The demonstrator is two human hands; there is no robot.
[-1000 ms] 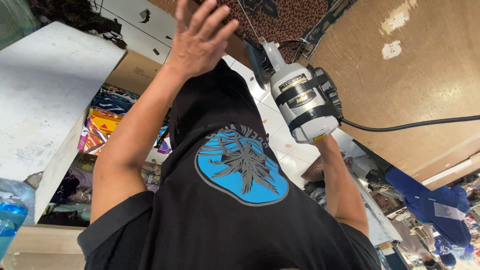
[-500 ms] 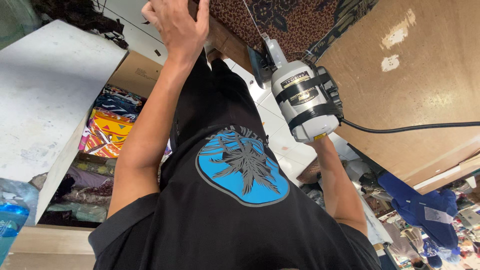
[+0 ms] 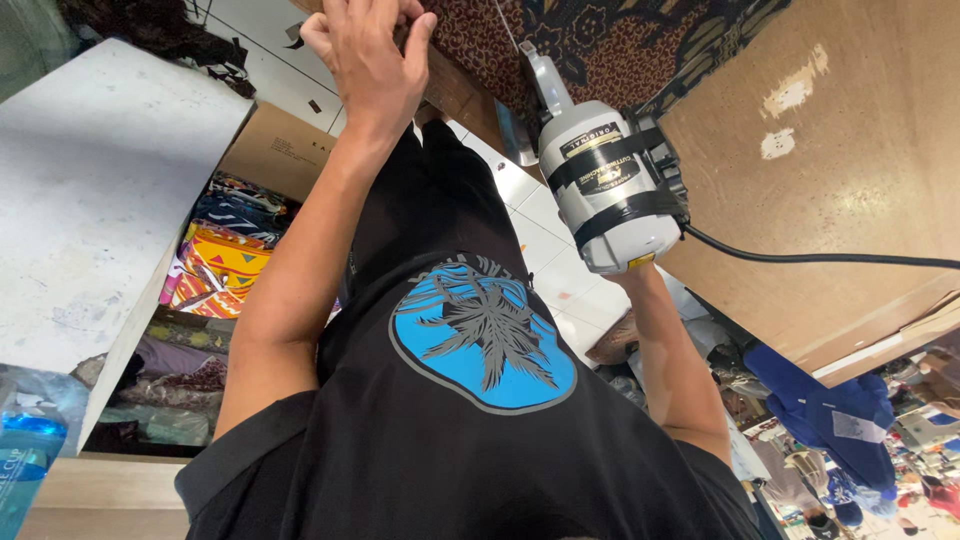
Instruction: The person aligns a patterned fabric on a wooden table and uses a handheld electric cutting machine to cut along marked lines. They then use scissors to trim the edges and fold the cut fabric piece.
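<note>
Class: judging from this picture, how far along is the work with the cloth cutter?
Done: the brown patterned cloth lies spread on the wooden table, and the corded electric cloth cutter stands at its edge. In hand: the left hand pinches the cloth's edge, while the right hand reaches behind the cutter, its grip hidden. Left: no cut line shows, so probably most of the cutting.

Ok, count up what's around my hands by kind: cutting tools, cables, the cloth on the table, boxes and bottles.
Electric cloth cutter: 1
Black cable: 1
Brown patterned cloth: 1
Cardboard box: 1
Blue plastic bottle: 1
Total: 5
</note>
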